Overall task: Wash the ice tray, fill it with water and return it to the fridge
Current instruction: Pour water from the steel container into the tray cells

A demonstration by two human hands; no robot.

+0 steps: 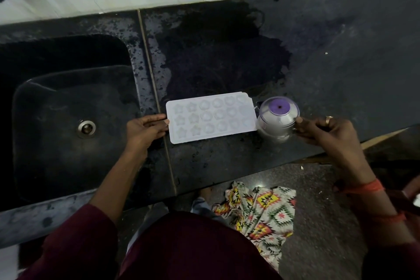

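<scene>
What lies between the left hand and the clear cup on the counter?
In the head view, the white ice tray lies flat on the dark counter between them. The left hand pinches its left edge; its right end lies beside the clear cup.

The light is dim and soft. The black counter (341,63) gives a dull sheen, while the sink (56,154) drops into black shadow at its far wall. The white ice tray (211,118) and clear jug (278,120) look pale and slightly blurred. Wide-angle distortion bends the counter's edges.
</scene>
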